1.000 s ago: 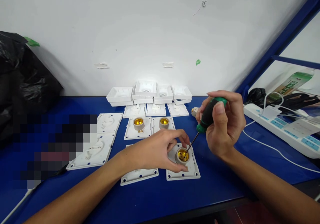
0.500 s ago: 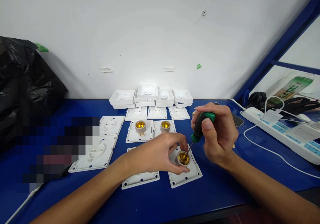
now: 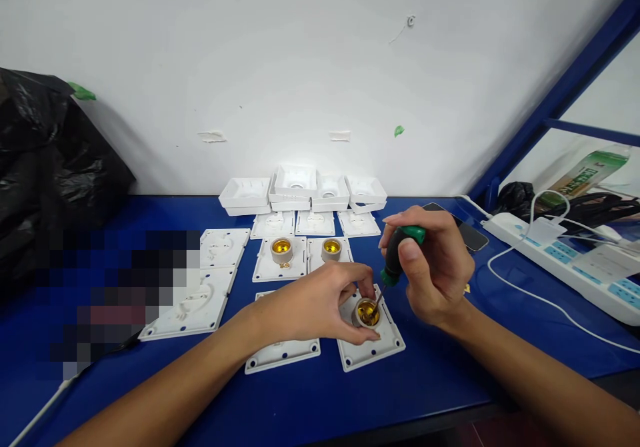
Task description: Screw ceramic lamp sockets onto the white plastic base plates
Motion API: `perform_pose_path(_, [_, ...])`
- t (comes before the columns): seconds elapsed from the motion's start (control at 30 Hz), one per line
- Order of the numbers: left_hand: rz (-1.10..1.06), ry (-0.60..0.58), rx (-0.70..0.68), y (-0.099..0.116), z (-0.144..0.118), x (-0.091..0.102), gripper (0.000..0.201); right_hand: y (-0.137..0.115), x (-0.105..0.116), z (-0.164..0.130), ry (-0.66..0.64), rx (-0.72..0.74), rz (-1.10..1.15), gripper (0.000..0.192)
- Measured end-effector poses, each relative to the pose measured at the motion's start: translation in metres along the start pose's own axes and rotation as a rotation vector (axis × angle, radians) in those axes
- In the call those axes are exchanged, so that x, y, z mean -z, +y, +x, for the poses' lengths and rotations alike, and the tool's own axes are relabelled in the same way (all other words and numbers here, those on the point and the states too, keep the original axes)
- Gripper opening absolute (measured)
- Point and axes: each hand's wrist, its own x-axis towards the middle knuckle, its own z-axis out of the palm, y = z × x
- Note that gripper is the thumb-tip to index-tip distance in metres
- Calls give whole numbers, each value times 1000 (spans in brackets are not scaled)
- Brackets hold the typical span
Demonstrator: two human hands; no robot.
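Note:
My left hand [image 3: 330,304] grips a round lamp socket [image 3: 367,314] with a brass-coloured inside, thumb and fingers on either side of its rim. The socket sits on a square white plastic base plate [image 3: 373,354]. In my right hand [image 3: 435,260] is a screwdriver [image 3: 400,254] with a black and green handle, tilted so that its shaft reaches down into the socket. The tip is hard to make out inside. Another white plate [image 3: 285,354] lies partly under my left forearm. Behind are two plates bearing sockets, the left socket [image 3: 281,250] and the right socket [image 3: 331,250].
White box-shaped covers [image 3: 245,194] are piled against the wall, with bare plates [image 3: 315,223] before them. More plates [image 3: 200,307] lie at left. A black plastic bag [image 3: 55,160] stands far left. At right are a phone [image 3: 473,235] and a power strip [image 3: 560,254] with white cables.
The screwdriver handle has shifted very slightly left, its shaft still in the socket. My left hand keeps the same hold. The whole view has moved a little.

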Motion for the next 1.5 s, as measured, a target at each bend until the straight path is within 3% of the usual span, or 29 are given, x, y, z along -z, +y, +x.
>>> perform_pose_path(0.43, [-29, -32, 46, 1, 0, 2, 42, -1, 2, 6, -66, 105, 12, 32])
perform_pose_path(0.6, [-32, -19, 52, -1, -1, 1, 42, 1, 2, 6, -78, 190, -19, 42])
perform_pose_path(0.8, [-18, -25, 57, 1, -1, 1, 44, 0, 0, 6, -88, 176, -4, 53])
perform_pose_path(0.97, [-22, -48, 49, 1, 0, 2, 42, 0, 1, 4, -157, 141, 22, 45])
perform_pose_path(1.1, [-21, -20, 44, 0, 0, 1, 43, 1, 1, 5, -101, 174, 4, 53])
perform_pose_path(1.27, [-28, -27, 54, 0, 0, 1, 42, 0, 0, 7, -103, 172, 8, 38])
perform_pose_path(1.5, [-34, -28, 42, 0, 0, 1, 42, -1, 1, 4, -55, 162, -26, 34])
